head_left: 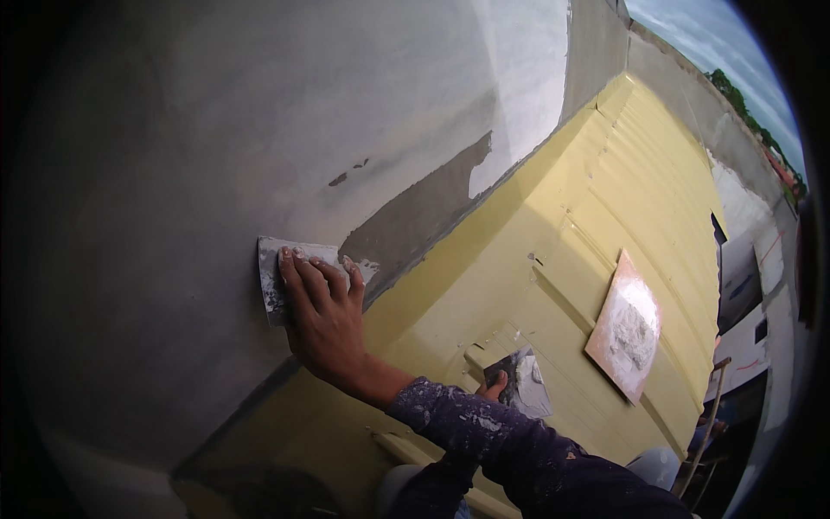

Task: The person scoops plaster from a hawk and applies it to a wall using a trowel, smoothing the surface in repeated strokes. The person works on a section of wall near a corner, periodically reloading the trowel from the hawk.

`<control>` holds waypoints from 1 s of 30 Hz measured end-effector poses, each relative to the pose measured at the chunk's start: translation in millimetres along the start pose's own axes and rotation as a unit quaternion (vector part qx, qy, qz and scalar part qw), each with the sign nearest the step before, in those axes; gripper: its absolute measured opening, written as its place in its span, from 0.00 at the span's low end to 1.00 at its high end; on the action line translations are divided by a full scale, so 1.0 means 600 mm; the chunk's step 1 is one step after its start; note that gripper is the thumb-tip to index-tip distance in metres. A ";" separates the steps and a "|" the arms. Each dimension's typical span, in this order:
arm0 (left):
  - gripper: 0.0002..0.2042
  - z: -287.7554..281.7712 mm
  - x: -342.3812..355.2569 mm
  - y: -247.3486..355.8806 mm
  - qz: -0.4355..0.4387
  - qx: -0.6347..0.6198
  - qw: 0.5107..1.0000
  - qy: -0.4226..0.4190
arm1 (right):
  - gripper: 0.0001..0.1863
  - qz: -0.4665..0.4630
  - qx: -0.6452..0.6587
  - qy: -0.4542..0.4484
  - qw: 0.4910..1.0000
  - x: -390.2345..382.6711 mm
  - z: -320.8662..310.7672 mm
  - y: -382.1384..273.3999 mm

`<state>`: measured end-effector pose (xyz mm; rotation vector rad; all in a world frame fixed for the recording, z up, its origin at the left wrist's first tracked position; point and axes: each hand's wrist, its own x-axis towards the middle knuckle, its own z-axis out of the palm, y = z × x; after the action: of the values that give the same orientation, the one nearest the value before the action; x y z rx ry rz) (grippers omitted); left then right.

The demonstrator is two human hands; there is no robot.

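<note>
Grey wall [259, 164] (patchily coated), yellow roof [519, 294].

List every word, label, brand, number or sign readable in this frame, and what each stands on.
Readable text: none.
Wall, yellow roofing and board: no lettering to be made out.
Scraper under the right hand and the one in the left hand: smeared, nothing legible.
Red marks at far right: too small and blurred to tell whether they are writing.
</note>
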<state>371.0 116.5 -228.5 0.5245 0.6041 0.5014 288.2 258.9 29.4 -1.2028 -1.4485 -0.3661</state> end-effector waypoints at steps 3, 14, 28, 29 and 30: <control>0.24 0.004 -0.015 0.037 0.052 -0.005 0.999 -0.010 | 0.37 -0.045 0.056 -0.142 0.987 -0.007 -0.053 0.028; 0.29 0.077 -0.126 0.203 0.156 -0.071 0.970 -0.174 | 0.39 -0.257 0.107 -0.442 0.853 -0.060 -0.415 0.177; 0.18 0.119 -0.172 0.242 0.332 0.064 0.940 0.054 | 0.34 -0.191 -0.137 -0.473 0.849 -0.014 -0.505 0.195; 0.18 0.122 -0.175 0.241 0.322 0.098 0.938 0.081 | 0.35 -0.215 -0.121 -0.466 0.850 -0.009 -0.503 0.187; 0.18 0.125 -0.179 0.241 0.329 0.133 0.931 0.082 | 0.29 -0.275 -0.129 -0.465 0.831 -0.008 -0.494 0.181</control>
<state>301.2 140.6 -47.8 0.9598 0.6554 1.1171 538.9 70.9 68.8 -1.2057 -2.6975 -0.3855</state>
